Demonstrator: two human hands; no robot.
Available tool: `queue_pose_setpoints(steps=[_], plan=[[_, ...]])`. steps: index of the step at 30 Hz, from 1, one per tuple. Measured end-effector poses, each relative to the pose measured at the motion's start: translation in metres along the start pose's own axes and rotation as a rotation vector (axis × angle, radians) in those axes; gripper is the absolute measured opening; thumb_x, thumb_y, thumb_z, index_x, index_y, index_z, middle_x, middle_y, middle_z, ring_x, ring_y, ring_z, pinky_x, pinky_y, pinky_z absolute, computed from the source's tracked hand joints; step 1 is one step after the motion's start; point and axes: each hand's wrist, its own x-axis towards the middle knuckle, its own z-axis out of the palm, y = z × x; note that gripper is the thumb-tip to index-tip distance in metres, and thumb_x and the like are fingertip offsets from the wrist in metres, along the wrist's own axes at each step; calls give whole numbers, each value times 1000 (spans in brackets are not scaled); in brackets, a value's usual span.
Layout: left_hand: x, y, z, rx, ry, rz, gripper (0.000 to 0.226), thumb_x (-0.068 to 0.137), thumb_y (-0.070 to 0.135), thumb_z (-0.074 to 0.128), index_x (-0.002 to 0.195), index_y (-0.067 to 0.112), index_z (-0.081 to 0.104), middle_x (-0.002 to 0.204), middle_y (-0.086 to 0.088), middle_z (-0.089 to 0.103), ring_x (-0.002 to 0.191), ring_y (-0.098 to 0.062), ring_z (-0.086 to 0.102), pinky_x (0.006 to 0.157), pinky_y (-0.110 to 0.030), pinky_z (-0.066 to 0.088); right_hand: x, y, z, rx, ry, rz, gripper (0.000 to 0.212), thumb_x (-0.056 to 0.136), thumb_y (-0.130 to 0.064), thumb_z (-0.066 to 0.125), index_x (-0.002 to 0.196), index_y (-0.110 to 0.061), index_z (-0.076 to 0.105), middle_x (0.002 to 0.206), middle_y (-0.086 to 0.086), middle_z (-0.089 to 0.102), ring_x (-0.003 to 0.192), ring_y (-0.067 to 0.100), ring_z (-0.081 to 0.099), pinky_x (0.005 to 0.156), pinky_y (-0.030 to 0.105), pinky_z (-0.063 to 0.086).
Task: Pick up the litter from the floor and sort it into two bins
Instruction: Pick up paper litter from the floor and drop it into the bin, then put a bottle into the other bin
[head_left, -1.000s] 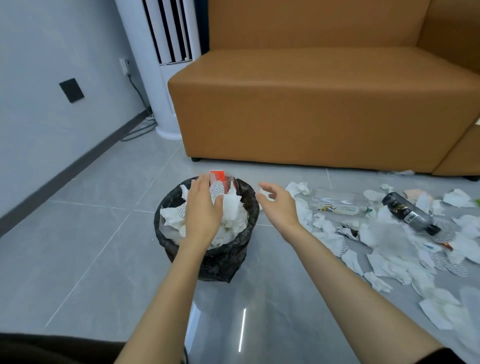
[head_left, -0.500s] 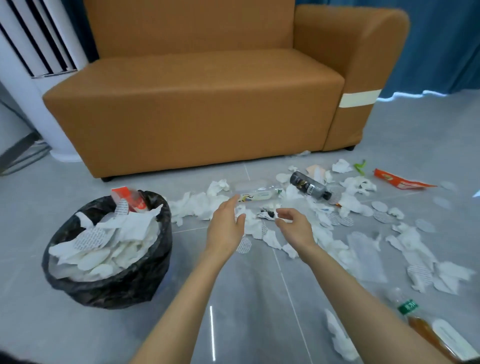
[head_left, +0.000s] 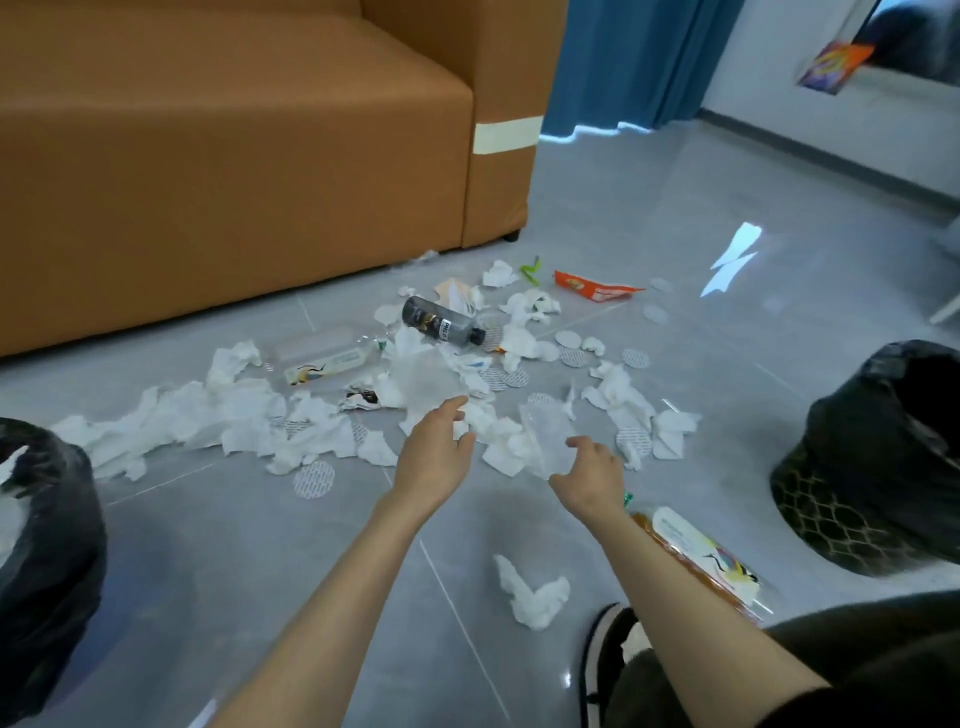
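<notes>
left hand and right hand hover with a loose, empty grip over the paper scraps on the floor in front of the sofa. i'd bunch up paper only and leave the clear plastic sheet for the black bin past the sofa's arm.

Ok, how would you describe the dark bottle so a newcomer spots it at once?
Start at the orange sofa and look down to the grey floor before its right end. There the dark bottle lies on its side, cap pointing right. It alone is dark among white tissues and a clear bottle.
</notes>
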Motion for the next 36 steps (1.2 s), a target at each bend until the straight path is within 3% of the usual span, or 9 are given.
queue_pose_setpoints(steps=[6, 10, 16, 20, 26, 28, 36], plan=[[-2, 3, 40, 16, -140, 8, 47, 95, 16, 51, 140, 19, 39, 133, -2, 52, 121, -19, 49, 95, -24, 37, 3, 76, -3, -211, -9, 245, 60, 86, -22, 55, 141, -23, 30, 146, 6, 32, 134, 32, 26, 113, 52, 19], [-2, 4, 52, 44, -181, 16, 47, 94, 16, 51, 140, 19, 39, 133, -3, 53, 120, -19, 50, 96, -25, 37, 1, 105, -3, -294, -11, 287, 58, 90, -34, 53, 142, -28, 26, 145, 8, 33, 134, 35, 28, 109, 57, 17], [-5, 9, 63, 132, -239, 63, 47, 94, 19, 50, 140, 21, 39, 134, -1, 52, 121, -19, 49, 100, -31, 39, 6, 125, -5, -420, -10, 202, 62, 86, -45, 58, 136, -24, 29, 133, 9, 45, 120, 31, 45, 100, 47, 35], [-4, 18, 64, 190, -291, 105, 47, 94, 20, 51, 140, 22, 39, 133, 0, 52, 119, -19, 51, 99, -30, 40, 7, 125, -8, -432, 7, 126, 64, 84, -52, 57, 134, -19, 31, 130, 8, 45, 114, 31, 47, 95, 42, 37], [14, 57, 49, 200, -265, 173, 46, 94, 20, 52, 138, 21, 41, 131, 0, 54, 118, -19, 51, 98, -28, 38, 26, 90, -52, -166, 105, 102, 75, 83, -46, 61, 141, -17, 23, 132, 13, 38, 115, 37, 46, 96, 43, 41], [19, 75, 43, 186, -261, 202, 46, 94, 19, 52, 139, 20, 42, 131, -1, 54, 117, -19, 51, 97, -28, 38, 33, 77, -76, -86, 135, 77, 77, 79, -36, 67, 140, -15, 25, 131, 16, 39, 116, 37, 47, 97, 43, 43], [43, 188, 10, 128, -186, 330, 44, 93, 16, 51, 137, 18, 43, 132, -3, 54, 116, -22, 52, 97, -29, 40, 43, 20, -227, 157, 247, -16, 81, 73, -23, 78, 136, -9, 30, 134, 16, 38, 120, 36, 47, 99, 42, 42]])
